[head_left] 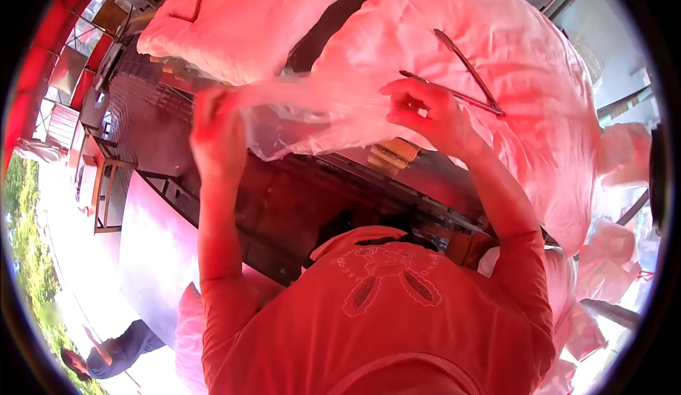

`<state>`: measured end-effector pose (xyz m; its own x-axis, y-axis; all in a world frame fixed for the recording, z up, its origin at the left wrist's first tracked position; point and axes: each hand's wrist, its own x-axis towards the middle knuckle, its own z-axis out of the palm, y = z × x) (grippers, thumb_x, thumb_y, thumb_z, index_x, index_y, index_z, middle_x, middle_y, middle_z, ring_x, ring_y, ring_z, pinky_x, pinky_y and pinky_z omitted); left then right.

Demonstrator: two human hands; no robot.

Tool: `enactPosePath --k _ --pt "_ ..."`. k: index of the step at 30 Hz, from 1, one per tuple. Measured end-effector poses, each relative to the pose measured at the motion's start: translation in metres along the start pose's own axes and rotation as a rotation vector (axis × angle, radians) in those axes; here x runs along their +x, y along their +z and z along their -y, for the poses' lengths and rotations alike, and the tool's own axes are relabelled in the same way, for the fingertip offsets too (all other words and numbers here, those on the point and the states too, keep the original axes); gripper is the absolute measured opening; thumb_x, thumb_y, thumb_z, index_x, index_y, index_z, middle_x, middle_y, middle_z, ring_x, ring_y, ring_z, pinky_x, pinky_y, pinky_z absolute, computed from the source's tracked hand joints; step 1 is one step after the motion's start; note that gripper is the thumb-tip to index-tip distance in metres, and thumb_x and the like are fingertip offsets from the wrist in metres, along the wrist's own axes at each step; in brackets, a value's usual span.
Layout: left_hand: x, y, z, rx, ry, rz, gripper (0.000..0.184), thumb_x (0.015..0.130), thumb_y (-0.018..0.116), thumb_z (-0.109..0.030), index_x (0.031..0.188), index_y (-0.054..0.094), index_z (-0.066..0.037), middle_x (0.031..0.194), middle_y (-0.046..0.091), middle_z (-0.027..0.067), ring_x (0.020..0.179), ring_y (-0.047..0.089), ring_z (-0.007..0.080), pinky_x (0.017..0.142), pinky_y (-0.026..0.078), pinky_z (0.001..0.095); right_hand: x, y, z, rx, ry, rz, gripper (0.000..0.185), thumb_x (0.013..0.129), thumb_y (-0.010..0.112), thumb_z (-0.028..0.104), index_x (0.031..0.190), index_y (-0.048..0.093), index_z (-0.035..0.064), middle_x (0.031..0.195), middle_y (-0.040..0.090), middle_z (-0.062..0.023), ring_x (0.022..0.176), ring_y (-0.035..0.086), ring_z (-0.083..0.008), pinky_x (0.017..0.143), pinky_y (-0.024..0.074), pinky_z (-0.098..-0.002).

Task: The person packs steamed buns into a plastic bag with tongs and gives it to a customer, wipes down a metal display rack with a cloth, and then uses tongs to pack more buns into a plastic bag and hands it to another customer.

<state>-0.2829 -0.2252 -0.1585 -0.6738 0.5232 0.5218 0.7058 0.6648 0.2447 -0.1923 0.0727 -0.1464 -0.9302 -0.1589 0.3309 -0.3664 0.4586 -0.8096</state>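
A clear plastic bag is stretched in the air between my two hands. My left hand is closed on its left end, blurred a little by motion. Fingers curled into a pinch, my right hand holds the bag's other end above a large pale padded bundle. On that bundle lies a dark V-shaped strip, close to my right hand. A second padded bundle lies beyond my left hand, with another dark strip on it.
Wooden blocks sit below the bag. A wooden stool stands at the left. Another person is outside at the lower left. Filled plastic bags are at the right. A pale rounded surface is left of my arm.
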Motion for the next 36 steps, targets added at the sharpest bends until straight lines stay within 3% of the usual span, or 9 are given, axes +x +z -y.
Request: enactPosePath --k 2,4,7,12,22,25,26,30,36 --pt "-0.038 -0.002 -0.016 0.109 0.023 0.034 0.027 0.078 0.051 -0.002 0.101 0.060 -0.010 0.097 0.059 0.0121 0.077 0.060 0.0316 0.065 0.050 0.0369 -0.002 -0.044 -0.036 0.094 0.071 -0.111 0.048 0.079 0.066 0.013 0.124 0.050 0.0053 0.109 0.059 -0.0130 0.103 0.056 -0.0199 0.087 0.0448 -0.0334" --pt "-0.073 0.014 -0.027 0.161 -0.083 0.319 0.032 0.077 0.047 0.000 0.104 0.060 -0.010 0.096 0.060 0.0131 0.078 0.060 0.0338 0.066 0.050 0.0392 -0.027 -0.110 -0.172 -0.618 0.294 -0.328 0.085 0.069 0.074 0.035 0.137 0.033 0.0050 0.137 0.039 -0.0186 0.125 0.039 -0.0325 0.101 0.0345 -0.0427" --pt "-0.103 -0.006 -0.027 0.076 -0.260 0.084 0.029 0.070 0.054 0.002 0.096 0.062 -0.006 0.084 0.059 0.0129 0.077 0.061 0.0316 0.066 0.049 0.0384 -0.056 -0.116 -0.237 -0.814 0.781 -0.204 0.107 0.060 0.077 0.049 0.142 0.021 0.0092 0.139 0.033 -0.0182 0.128 0.031 -0.0370 0.104 0.0293 -0.0456" --pt "-0.101 -0.035 -0.054 0.118 -0.474 -0.048 0.014 0.071 0.054 0.003 0.083 0.057 -0.003 0.070 0.053 0.0098 0.062 0.053 0.0280 0.058 0.043 0.0349 -0.061 -0.086 -0.232 -0.949 0.228 -0.266 0.087 0.066 0.075 0.038 0.136 0.032 0.0101 0.114 0.050 -0.0132 0.103 0.052 -0.0338 0.077 0.0470 -0.0453" --pt "-0.080 -0.049 -0.078 -0.258 -0.572 -0.070 0.024 0.073 0.045 0.009 0.093 0.055 -0.001 0.092 0.047 0.0082 0.057 0.052 0.0141 0.050 0.043 0.0235 -0.098 -0.101 -0.167 -0.674 0.345 0.211 0.029 0.085 0.056 0.028 0.098 0.045 0.0051 0.082 0.060 -0.0195 0.080 0.059 -0.0403 0.066 0.0455 -0.0507" --pt "-0.057 -0.052 -0.079 -0.271 -0.510 0.005 0.036 0.070 0.044 0.007 0.102 0.058 -0.001 0.106 0.049 0.0091 0.092 0.055 0.0183 0.061 0.047 0.0228 -0.059 -0.218 -0.164 -0.965 0.507 -0.082 0.021 0.090 0.044 0.023 0.104 0.052 0.0093 0.084 0.062 -0.0190 0.083 0.061 -0.0374 0.068 0.0452 -0.0494" --pt "-0.046 -0.054 -0.088 -0.340 -0.526 0.010 0.039 0.070 0.045 0.007 0.106 0.058 -0.002 0.110 0.049 0.0097 0.099 0.052 0.0193 0.068 0.046 0.0240 -0.056 -0.297 -0.186 -0.936 0.115 -0.421 0.023 0.087 0.046 0.021 0.108 0.052 0.0128 0.083 0.060 -0.0227 0.078 0.060 -0.0403 0.064 0.0444 -0.0489" --pt "0.001 -0.049 -0.118 -0.461 -0.452 0.044 0.049 0.069 0.044 0.007 0.116 0.057 -0.001 0.125 0.048 0.0117 0.119 0.045 0.0223 0.093 0.039 0.0296 -0.109 -0.562 -0.086 -1.386 0.667 -1.124 0.037 0.084 0.051 0.037 0.113 0.051 0.0142 0.095 0.064 -0.0137 0.088 0.059 -0.0361 0.072 0.0470 -0.0462" --pt "0.075 0.003 -0.136 -0.601 -0.115 0.037 0.052 0.071 0.047 0.012 0.122 0.052 0.002 0.128 0.047 0.0118 0.123 0.042 0.0217 0.105 0.028 0.0326 -0.168 -0.405 -0.001 -1.314 0.334 -0.949 0.055 0.074 0.071 0.033 0.119 0.053 0.0079 0.086 0.061 -0.0092 0.070 0.054 -0.0217 0.067 0.0446 -0.0340"
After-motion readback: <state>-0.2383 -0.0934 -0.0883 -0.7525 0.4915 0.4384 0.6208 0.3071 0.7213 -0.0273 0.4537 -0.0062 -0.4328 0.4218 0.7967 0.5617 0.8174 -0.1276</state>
